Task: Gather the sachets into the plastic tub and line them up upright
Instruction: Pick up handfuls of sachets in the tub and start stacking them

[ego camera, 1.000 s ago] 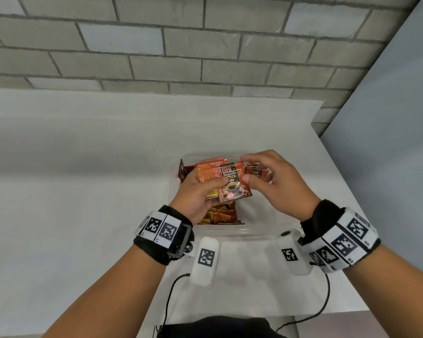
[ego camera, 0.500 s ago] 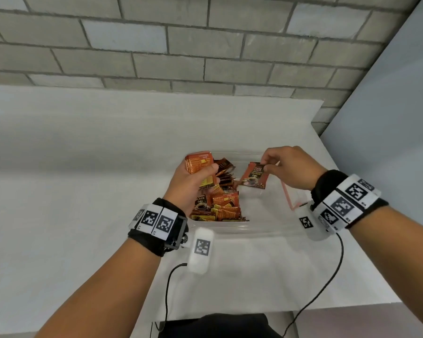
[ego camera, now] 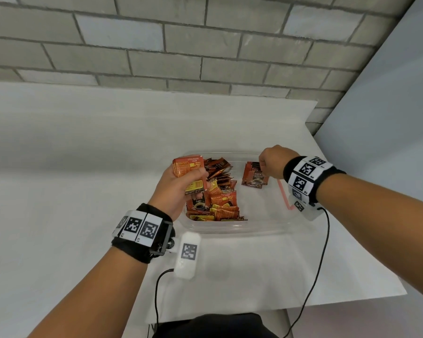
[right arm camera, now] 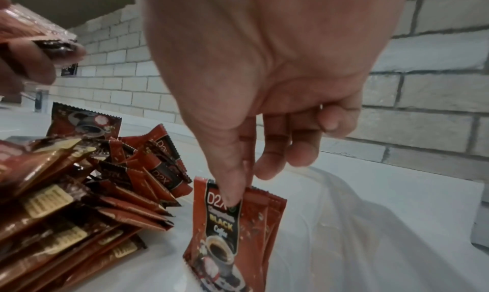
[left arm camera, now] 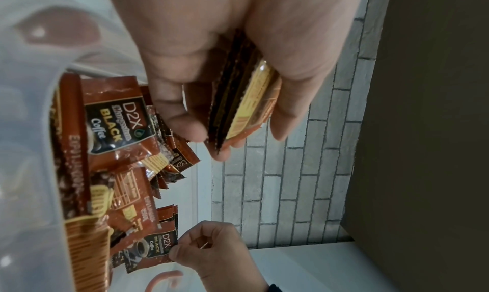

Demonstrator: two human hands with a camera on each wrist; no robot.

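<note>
Glossy foil sachets (right arm camera: 235,229), clear smooth plastic tub (ego camera: 266,225), matt table (ego camera: 83,191)

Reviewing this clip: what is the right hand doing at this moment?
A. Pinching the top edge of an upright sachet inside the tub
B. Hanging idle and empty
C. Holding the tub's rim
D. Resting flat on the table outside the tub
A: the right hand pinches the top edge of an upright sachet inside the plastic tub.
</note>
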